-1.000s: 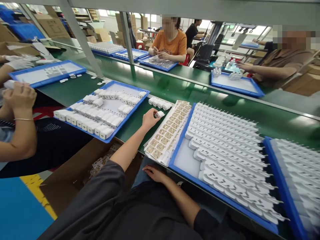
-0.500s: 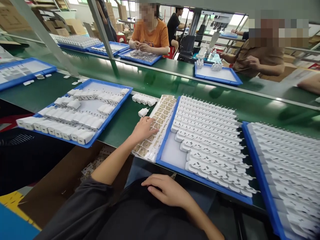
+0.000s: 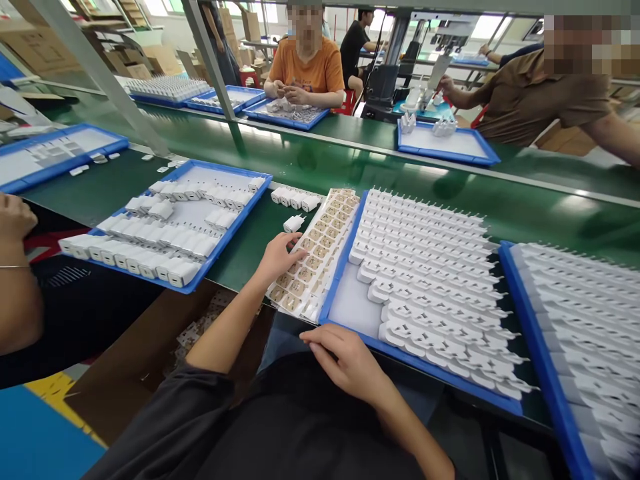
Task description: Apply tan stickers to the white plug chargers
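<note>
Patterned sheets (image 3: 327,235) lie stacked on tabletop (image 3: 240,250), beside blue tray (image 3: 354,312). Left hand (image 3: 277,259) touches their left edge, fingers parted; right hand (image 3: 353,363) hangs near, loosely curled, apparently empty. Sheets likely light, flexible, easily creased; best held by margin.

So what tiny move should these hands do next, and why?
Perhaps bring the right hand up to the patterned sheets: the left hand is at their left edge, while the right is nearer the body, seemingly holding nothing.
</note>
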`<state>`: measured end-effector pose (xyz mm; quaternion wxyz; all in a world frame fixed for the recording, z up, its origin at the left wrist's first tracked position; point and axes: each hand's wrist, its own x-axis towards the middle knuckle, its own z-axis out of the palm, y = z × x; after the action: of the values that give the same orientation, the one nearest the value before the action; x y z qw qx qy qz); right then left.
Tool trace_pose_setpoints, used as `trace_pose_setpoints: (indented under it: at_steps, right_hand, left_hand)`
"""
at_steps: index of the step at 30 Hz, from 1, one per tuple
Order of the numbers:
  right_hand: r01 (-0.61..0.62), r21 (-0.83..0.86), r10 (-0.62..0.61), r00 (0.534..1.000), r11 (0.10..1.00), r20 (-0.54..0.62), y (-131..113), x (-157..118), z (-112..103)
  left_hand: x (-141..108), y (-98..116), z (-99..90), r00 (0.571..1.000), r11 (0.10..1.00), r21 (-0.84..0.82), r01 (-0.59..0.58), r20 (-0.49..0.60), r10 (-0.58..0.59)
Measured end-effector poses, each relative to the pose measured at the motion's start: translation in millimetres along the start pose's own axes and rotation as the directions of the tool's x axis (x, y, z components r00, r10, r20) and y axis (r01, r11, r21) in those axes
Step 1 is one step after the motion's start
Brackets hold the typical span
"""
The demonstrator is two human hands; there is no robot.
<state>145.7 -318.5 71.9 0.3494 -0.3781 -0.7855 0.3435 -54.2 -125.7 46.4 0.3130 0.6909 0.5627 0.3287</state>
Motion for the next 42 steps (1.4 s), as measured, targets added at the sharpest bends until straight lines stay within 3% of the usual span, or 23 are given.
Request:
trace_pose_setpoints:
  at_steps: [6,11,16,18,21,24,26,30,35,39,42]
  right_hand:
    - [-0.032,-0.056,0.028,0.997,0.998,-0.07,9,3,3]
    - [-0.044,-0.077,0.031,0.985,0.996,-0.17,15,3,4]
    - [-0.124,-0.065,0.1,0.95,0.99,-0.296,19,6,1]
    - [-0.164,-0.062,0.137,0.942,0.985,-0.307,22,7,1]
    - [-0.205,-0.063,0.176,0.933,0.977,-0.313,26,8,4]
    - [-0.257,0.003,0.243,0.908,0.966,-0.341,28,9,5]
    - [-0.302,0.085,0.313,0.89,0.949,-0.332,29,10,3]
    - [-0.349,0.22,0.4,0.879,0.911,-0.26,28,12,-4]
    - [-0.404,0.255,0.464,0.847,0.879,-0.258,26,12,-10]
    - [-0.467,0.241,0.524,0.784,0.851,-0.333,30,10,-11]
    - [-0.478,0.319,0.571,0.741,0.818,-0.354,37,7,-8]
  left_hand:
    - [8,3,-6.3,1.0,0.996,-0.09,0.028,0.0,-0.028]
    - [5,13,-8.9,1.0,0.998,-0.07,0.002,-0.019,-0.004]
    - [0,28,-11.6,0.977,0.985,0.024,-0.169,-0.128,0.171]
    - [0,33,-12.1,0.983,0.984,-0.043,-0.173,-0.068,0.17]
    - [1,38,-9.3,0.995,0.941,-0.339,-0.001,0.09,0.034]
    - [-5,39,-1.0,0.975,0.748,-0.631,0.203,0.197,-0.099]
    - [-14,37,6.5,0.954,0.647,-0.706,0.288,0.267,-0.134]
    - [-32,30,19.8,0.935,0.642,-0.693,0.328,0.336,-0.114]
    - [-35,17,23.6,0.936,0.682,-0.679,0.273,0.352,-0.024]
    - [-26,11,19.0,0.863,0.719,-0.608,0.336,0.505,0.024]
    - [-20,10,14.9,0.827,0.753,-0.558,0.349,0.561,0.033]
